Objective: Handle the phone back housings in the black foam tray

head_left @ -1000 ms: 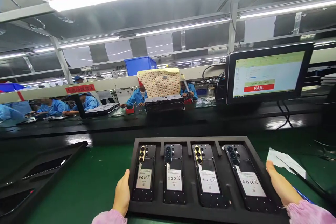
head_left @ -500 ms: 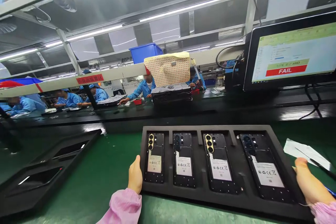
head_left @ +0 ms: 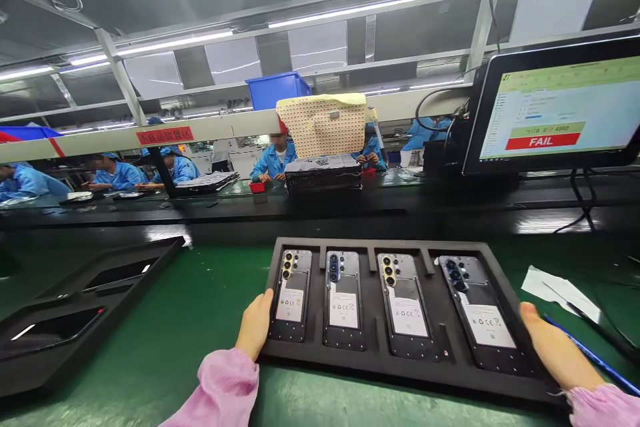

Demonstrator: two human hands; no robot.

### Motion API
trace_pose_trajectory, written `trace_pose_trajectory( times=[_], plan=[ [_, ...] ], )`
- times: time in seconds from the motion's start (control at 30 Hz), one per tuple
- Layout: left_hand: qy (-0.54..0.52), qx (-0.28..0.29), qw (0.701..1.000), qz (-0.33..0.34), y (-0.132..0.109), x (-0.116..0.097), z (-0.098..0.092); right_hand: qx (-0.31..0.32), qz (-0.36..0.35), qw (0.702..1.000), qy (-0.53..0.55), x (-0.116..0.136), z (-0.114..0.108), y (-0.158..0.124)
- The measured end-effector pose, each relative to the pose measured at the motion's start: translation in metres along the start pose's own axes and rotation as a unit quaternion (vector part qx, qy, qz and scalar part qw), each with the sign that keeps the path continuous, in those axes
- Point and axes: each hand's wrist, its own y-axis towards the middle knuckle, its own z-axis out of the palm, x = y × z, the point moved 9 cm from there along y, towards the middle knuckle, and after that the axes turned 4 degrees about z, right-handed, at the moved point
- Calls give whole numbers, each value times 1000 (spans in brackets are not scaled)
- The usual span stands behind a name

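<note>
A black foam tray (head_left: pixel 400 369) is held in front of me, low over the green work surface. Several phones without back covers lie in its slots, camera end away from me: a phone with a yellow camera ring (head_left: pixel 291 303), one with a dark blue ring (head_left: pixel 343 307), another yellow one (head_left: pixel 407 310) and a larger dark one (head_left: pixel 486 320). My left hand (head_left: pixel 255 325) is closed around the tray's left edge. On the right edge, my right hand (head_left: pixel 557 350) grips with the thumb on top. The fingers of both hands are mostly hidden beneath.
Another black tray (head_left: pixel 107 310) with dark glossy phones lies left. White paper (head_left: pixel 557 290) and a blue pen-like stick (head_left: pixel 590 350) are at right. A monitor (head_left: pixel 555 113) shows FAIL. Behind the black ledge (head_left: pixel 240 213) sit co-workers in blue and a covered stack (head_left: pixel 323 177).
The tray and both hands have shifted slightly left in view, and light now shows more brightly on the phones. The camera view has turned a little. Both hands keep their grip.
</note>
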Motion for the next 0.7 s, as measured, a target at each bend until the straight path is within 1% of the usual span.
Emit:
trace_pose_trajectory(
  times=[0.1, 0.17, 0.2, 0.23, 0.33, 0.37, 0.43, 0.47, 0.53, 0.63, 0.7],
  plan=[
    [143, 15, 989, 24, -14, -10, 1, 27, -44, 994, -99, 7, 5, -1],
    [221, 4, 974, 58, -22, -18, 1, 19, -88, 984, -151, 12, 10, -3],
    [260, 9, 962, 77, -24, -22, 4, 15, -111, 979, -171, 13, 15, -4],
    [295, 26, 950, 94, -26, -25, 9, 16, -132, 973, -188, 15, 20, -5],
    [359, 109, 918, 126, -20, -28, 28, 33, -186, 955, -230, 19, 38, -9],
    [363, 130, 913, 135, -16, -30, 33, 36, -194, 949, -245, 22, 41, -10],
    [361, 151, 907, 153, -5, -38, 41, 39, -198, 940, -274, 30, 47, -12],
    [364, 158, 904, 159, 1, -42, 45, 44, -200, 936, -285, 38, 50, -13],
    [373, 164, 898, 166, 12, -49, 54, 62, -220, 928, -294, 60, 64, -18],
    [395, 132, 893, 169, 23, -53, 64, 104, -287, 912, -273, 106, 101, -33],
    [406, 114, 889, 178, 25, -52, 68, 134, -325, 902, -251, 129, 130, -45]
  ],
)
